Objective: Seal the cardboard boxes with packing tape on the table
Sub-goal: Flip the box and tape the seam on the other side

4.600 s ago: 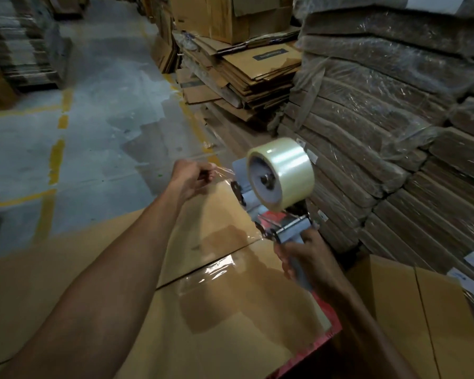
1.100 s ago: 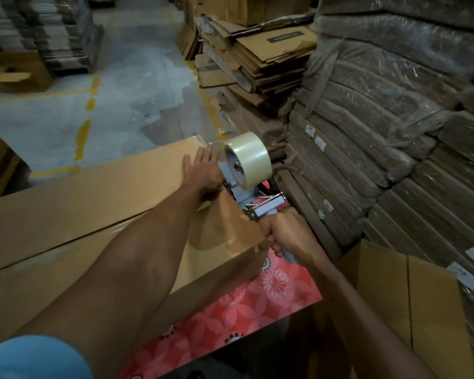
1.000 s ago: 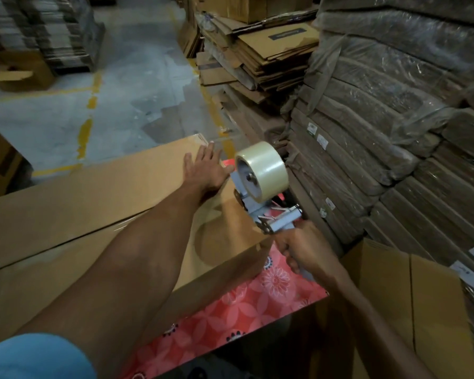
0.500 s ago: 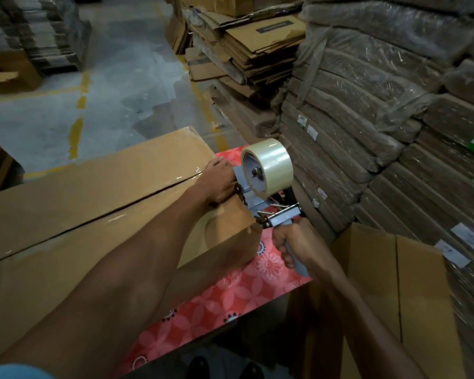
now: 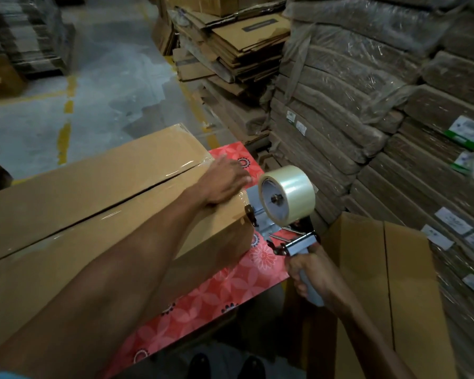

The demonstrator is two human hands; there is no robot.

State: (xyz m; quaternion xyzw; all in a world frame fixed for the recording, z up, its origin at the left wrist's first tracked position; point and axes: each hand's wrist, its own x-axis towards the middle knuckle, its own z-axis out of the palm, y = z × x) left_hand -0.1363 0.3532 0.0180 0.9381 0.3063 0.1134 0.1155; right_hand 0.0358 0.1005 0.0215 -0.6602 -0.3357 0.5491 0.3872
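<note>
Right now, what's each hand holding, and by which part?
Right hand grips the tape dispenser by its grey handle. Left hand holds nothing; it rests flat on the end of the cardboard box.

Warehouse, packing area.
Concrete floor (image 5: 115, 86) with painted yellow lines (image 5: 63, 140); flattened cartons (image 5: 244, 42) piled loose; plastic-wrapped, labelled cardboard bundles (image 5: 367, 86) stacked high at right.
</note>
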